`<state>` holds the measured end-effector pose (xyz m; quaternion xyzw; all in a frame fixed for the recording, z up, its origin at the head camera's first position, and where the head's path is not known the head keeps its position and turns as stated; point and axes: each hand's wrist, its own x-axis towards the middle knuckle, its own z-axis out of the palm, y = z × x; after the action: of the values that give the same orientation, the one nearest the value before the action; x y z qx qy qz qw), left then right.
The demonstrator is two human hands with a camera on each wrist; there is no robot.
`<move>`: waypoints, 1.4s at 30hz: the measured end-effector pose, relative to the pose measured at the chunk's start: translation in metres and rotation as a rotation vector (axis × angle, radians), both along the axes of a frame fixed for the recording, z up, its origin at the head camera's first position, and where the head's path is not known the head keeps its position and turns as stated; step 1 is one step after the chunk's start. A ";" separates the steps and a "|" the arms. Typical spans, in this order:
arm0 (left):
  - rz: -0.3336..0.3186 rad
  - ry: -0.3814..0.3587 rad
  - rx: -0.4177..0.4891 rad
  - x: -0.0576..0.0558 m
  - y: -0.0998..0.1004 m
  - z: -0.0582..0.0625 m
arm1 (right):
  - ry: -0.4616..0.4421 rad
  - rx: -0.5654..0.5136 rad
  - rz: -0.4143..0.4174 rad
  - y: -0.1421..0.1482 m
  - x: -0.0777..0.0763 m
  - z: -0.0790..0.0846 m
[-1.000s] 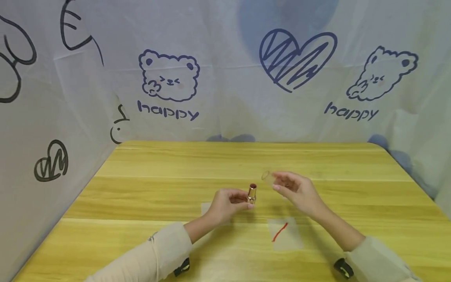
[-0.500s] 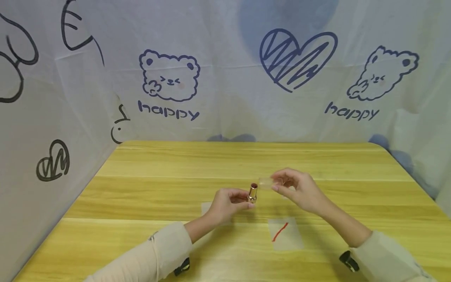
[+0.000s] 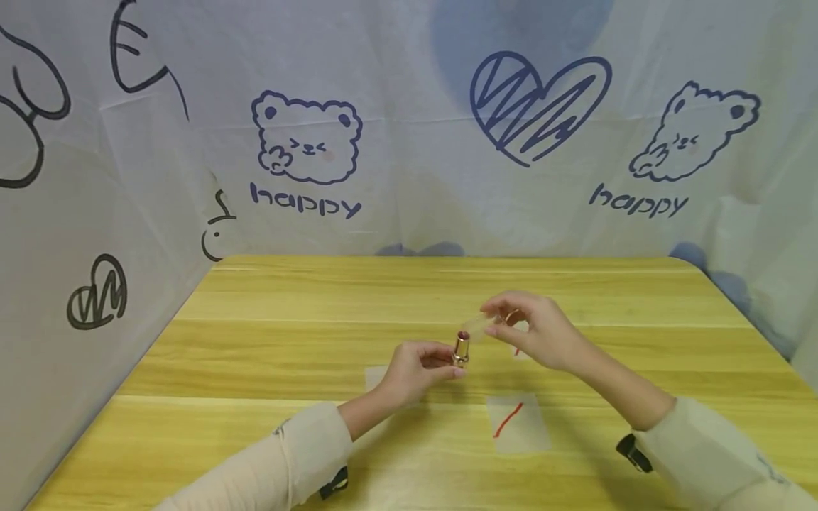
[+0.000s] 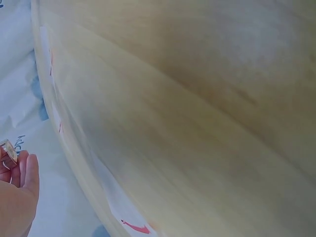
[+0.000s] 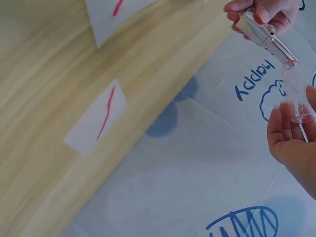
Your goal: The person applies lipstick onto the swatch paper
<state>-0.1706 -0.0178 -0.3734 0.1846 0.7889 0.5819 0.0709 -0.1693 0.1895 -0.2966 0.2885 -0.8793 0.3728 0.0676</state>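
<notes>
My left hand (image 3: pixel 412 369) pinches a gold lipstick tube (image 3: pixel 461 348) between thumb and fingers, its dark red open end tilted slightly up. Just to the right, my right hand (image 3: pixel 540 330) pinches a clear cap (image 3: pixel 478 325) at its far end, holding it slanted above the lipstick. In the right wrist view the cap (image 5: pixel 295 89) has its mouth at the tube's tip (image 5: pixel 291 63); whether they touch I cannot tell. Only the base of the tube (image 4: pixel 8 154) shows in the left wrist view, beside the left hand (image 4: pixel 17 202).
Below the hands a paper slip (image 3: pixel 517 424) with a red stroke lies on the wooden table (image 3: pixel 255 326). Another marked slip (image 3: pixel 517 349) is partly behind the right hand, and a pale one (image 3: pixel 374 377) behind the left wrist. A white curtain (image 3: pixel 396 142) with drawings surrounds the table.
My right hand has moved left and upward, bringing the clear cap from apart on the right to over the lipstick's tip. The left hand has barely shifted.
</notes>
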 end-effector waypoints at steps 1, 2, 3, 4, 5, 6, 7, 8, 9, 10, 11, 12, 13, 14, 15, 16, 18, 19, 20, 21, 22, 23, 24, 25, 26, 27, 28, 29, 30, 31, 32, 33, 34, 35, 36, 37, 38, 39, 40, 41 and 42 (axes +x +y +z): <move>-0.001 -0.001 0.002 0.000 0.000 0.000 | -0.001 0.001 -0.002 -0.001 0.000 0.002; -0.002 0.000 0.005 0.000 0.001 0.000 | 0.001 0.004 -0.006 -0.002 0.000 0.003; -0.003 0.001 0.009 0.000 0.001 0.000 | -0.004 0.004 -0.010 -0.004 -0.001 0.005; -0.002 -0.002 0.011 0.001 0.001 0.001 | -0.006 0.004 -0.011 -0.005 -0.001 0.007; -0.002 -0.004 0.012 0.001 0.002 0.001 | -0.008 0.003 -0.010 -0.006 -0.001 0.008; 0.000 -0.004 0.012 0.001 0.002 0.001 | -0.013 0.004 -0.010 -0.008 -0.001 0.010; -0.001 -0.001 0.013 0.002 0.002 0.001 | -0.014 0.004 -0.008 -0.009 -0.001 0.011; -0.003 0.005 0.013 0.002 0.002 0.002 | -0.021 0.004 -0.007 -0.011 -0.001 0.012; -0.003 0.007 0.015 0.002 0.003 0.002 | -0.026 0.005 -0.002 -0.012 -0.002 0.013; -0.003 0.011 0.015 0.002 0.003 0.002 | -0.026 0.007 0.005 -0.013 -0.002 0.014; -0.004 0.013 0.016 0.001 0.003 0.002 | -0.030 0.007 0.010 -0.014 -0.002 0.015; -0.006 0.014 0.020 0.001 0.004 0.002 | -0.033 0.007 0.015 -0.015 -0.002 0.015; -0.007 0.014 0.021 0.001 0.004 0.002 | -0.035 0.007 0.019 -0.015 -0.003 0.015; -0.008 0.016 0.023 0.001 0.004 0.002 | -0.035 0.007 0.025 -0.016 -0.003 0.016; -0.008 0.012 0.024 0.001 0.004 0.002 | -0.033 0.008 0.030 -0.017 -0.003 0.016; -0.009 0.013 0.025 0.001 0.004 0.002 | -0.031 0.006 0.036 -0.017 -0.003 0.016; -0.010 0.010 0.025 0.001 0.005 0.002 | -0.028 0.004 0.043 -0.018 -0.003 0.016; -0.010 0.013 0.024 0.001 0.005 0.002 | -0.026 0.004 0.044 -0.018 -0.003 0.016; -0.009 0.011 0.025 0.001 0.005 0.002 | -0.024 0.005 0.045 -0.018 -0.003 0.016; -0.007 0.007 0.026 0.001 0.005 0.003 | -0.023 0.005 0.045 -0.019 -0.003 0.016; -0.006 0.007 0.027 0.001 0.005 0.003 | -0.023 0.005 0.044 -0.019 -0.003 0.016; -0.005 0.004 0.029 0.001 0.005 0.003 | -0.025 0.006 0.041 -0.019 -0.004 0.015; -0.005 0.004 0.030 0.002 0.005 0.004 | -0.026 0.008 0.039 -0.019 -0.004 0.015; -0.003 0.002 0.030 0.002 0.005 0.004 | -0.026 0.008 0.038 -0.019 -0.004 0.015; -0.002 0.000 0.030 0.002 0.005 0.004 | -0.028 0.007 0.039 -0.019 -0.004 0.014; -0.003 0.001 0.030 0.002 0.005 0.004 | -0.032 0.006 0.040 -0.019 -0.004 0.014; -0.004 0.003 0.031 0.001 0.005 0.004 | -0.034 0.006 0.039 -0.019 -0.004 0.013; -0.004 0.004 0.032 0.001 0.005 0.003 | -0.037 0.004 0.040 -0.019 -0.004 0.012; -0.004 0.005 0.032 0.001 0.006 0.003 | -0.037 0.004 0.039 -0.019 -0.004 0.012; -0.004 0.005 0.033 0.001 0.006 0.003 | -0.037 0.004 0.038 -0.020 -0.003 0.011; -0.004 0.002 0.033 0.001 0.006 0.003 | -0.037 0.004 0.036 -0.020 -0.003 0.010; -0.004 0.000 0.034 0.001 0.006 0.003 | -0.034 0.005 0.034 -0.020 -0.003 0.009; -0.003 -0.002 0.034 0.000 0.005 0.003 | -0.030 0.006 0.031 -0.020 -0.003 0.008; -0.003 -0.005 0.034 0.000 0.006 0.003 | -0.028 0.007 0.029 -0.020 -0.003 0.008; -0.003 -0.007 0.036 0.000 0.006 0.003 | -0.026 0.007 0.028 -0.020 -0.003 0.007; -0.004 -0.009 0.037 0.000 0.006 0.003 | -0.026 0.007 0.027 -0.020 -0.003 0.006; -0.003 -0.011 0.038 0.000 0.006 0.003 | -0.026 0.007 0.028 -0.020 -0.003 0.005; -0.002 -0.012 0.039 -0.001 0.006 0.002 | -0.028 0.006 0.028 -0.021 -0.003 0.005; -0.001 -0.014 0.039 -0.001 0.006 0.003 | -0.031 0.006 0.029 -0.021 -0.003 0.004; 0.001 -0.017 0.040 -0.001 0.006 0.003 | -0.035 0.005 0.030 -0.021 -0.003 0.003; 0.003 -0.019 0.041 -0.001 0.006 0.003 | -0.037 0.004 0.032 -0.021 -0.003 0.003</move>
<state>-0.1712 -0.0122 -0.3705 0.1792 0.7763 0.5998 0.0738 -0.1719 0.1685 -0.2940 0.2956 -0.8765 0.3773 0.0448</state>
